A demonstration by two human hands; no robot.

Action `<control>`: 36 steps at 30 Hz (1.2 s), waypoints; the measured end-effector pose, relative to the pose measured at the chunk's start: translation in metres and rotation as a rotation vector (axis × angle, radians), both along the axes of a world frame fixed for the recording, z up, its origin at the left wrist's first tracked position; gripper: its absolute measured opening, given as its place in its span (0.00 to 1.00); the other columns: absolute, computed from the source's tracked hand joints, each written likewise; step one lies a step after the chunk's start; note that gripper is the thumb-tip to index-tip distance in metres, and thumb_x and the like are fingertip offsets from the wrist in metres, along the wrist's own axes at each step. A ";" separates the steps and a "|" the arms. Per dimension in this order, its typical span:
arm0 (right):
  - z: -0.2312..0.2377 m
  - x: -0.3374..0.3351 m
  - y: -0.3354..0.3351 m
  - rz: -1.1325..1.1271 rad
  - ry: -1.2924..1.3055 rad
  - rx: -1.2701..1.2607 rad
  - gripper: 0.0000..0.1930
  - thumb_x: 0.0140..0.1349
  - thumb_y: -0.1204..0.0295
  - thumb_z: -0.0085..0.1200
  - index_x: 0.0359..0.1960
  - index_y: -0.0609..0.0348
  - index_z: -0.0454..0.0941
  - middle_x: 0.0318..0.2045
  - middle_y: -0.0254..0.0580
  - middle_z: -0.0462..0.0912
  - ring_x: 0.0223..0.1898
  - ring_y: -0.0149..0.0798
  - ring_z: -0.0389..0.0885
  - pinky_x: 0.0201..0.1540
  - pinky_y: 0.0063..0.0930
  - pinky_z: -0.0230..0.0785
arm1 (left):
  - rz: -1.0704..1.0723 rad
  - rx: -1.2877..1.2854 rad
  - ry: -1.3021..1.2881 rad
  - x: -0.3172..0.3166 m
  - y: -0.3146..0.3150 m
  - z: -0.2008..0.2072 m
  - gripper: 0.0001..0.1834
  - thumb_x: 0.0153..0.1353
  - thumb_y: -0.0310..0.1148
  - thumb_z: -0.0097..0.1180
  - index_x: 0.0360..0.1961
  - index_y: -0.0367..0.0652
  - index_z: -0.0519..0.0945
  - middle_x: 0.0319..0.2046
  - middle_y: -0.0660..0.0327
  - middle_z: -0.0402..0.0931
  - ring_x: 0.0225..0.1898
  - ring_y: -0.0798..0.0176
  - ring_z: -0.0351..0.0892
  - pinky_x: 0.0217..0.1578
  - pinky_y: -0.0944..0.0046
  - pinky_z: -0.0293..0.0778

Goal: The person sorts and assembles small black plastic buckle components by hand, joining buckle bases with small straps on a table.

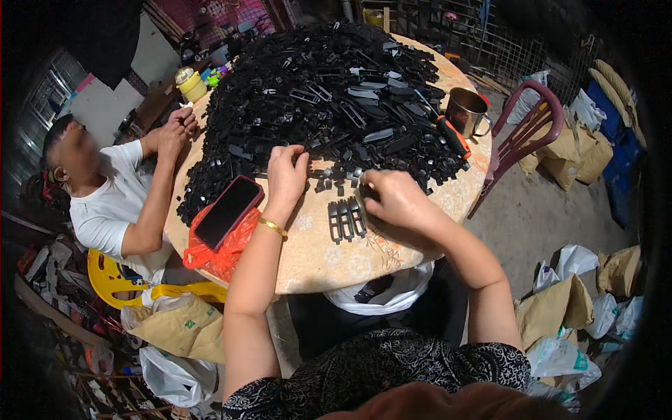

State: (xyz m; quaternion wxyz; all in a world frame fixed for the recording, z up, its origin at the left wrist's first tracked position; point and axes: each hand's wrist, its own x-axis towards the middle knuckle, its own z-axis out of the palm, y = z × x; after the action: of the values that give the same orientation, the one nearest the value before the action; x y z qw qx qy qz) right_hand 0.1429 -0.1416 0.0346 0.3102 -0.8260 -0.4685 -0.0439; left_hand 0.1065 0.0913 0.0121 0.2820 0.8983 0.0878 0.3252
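A heap of small black plastic parts (301, 84) covers most of the round table. At the near edge of the heap rests my left hand (285, 173), thumb and fingers slightly apart, a gold bangle on its wrist. My right hand (396, 199) lies beside a few loose small black pieces (339, 183); its fingers are bent, thumb and forefinger apart, and I see nothing held. Between the hands, nearer to me, long black slotted clips (347, 220) lie side by side on the patterned tablecloth (308, 269).
Left of my arm a phone (229, 212) lies on a red plastic bag (225, 248). A co-worker (115, 189) sits at the left, hands at the table edge. At the right stand a metal mug (467, 113), an orange-handled screwdriver (453, 136) and a maroon chair (525, 133).
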 end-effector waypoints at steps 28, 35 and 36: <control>-0.021 0.042 0.047 -0.021 -0.114 0.029 0.06 0.52 0.71 0.52 0.26 0.59 0.79 0.28 0.48 0.78 0.33 0.48 0.79 0.35 0.36 0.72 | -0.029 -0.727 -0.094 0.010 0.006 0.000 0.07 0.59 0.25 0.49 0.36 0.32 0.74 0.28 0.55 0.76 0.30 0.62 0.80 0.30 0.70 0.76; -0.029 0.052 0.057 0.000 0.111 0.583 0.09 0.54 0.71 0.55 0.34 0.61 0.80 0.34 0.46 0.79 0.34 0.44 0.79 0.37 0.31 0.71 | -0.356 -1.237 0.038 -0.002 -0.020 0.019 0.12 0.59 0.24 0.50 0.44 0.31 0.72 0.35 0.55 0.74 0.34 0.62 0.80 0.35 0.70 0.79; -0.028 0.051 0.058 0.006 0.191 0.580 0.09 0.54 0.71 0.55 0.35 0.62 0.80 0.33 0.45 0.79 0.33 0.41 0.79 0.36 0.29 0.71 | -0.407 -1.299 0.057 -0.003 -0.020 0.019 0.13 0.58 0.23 0.51 0.45 0.30 0.71 0.35 0.54 0.75 0.33 0.63 0.79 0.35 0.70 0.78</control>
State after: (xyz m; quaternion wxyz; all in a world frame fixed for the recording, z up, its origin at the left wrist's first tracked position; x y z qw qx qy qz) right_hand 0.1938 -0.0836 0.0065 0.5759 -0.7020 -0.4075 -0.0970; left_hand 0.1031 0.0710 0.0316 0.8173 0.5536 0.1019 0.1231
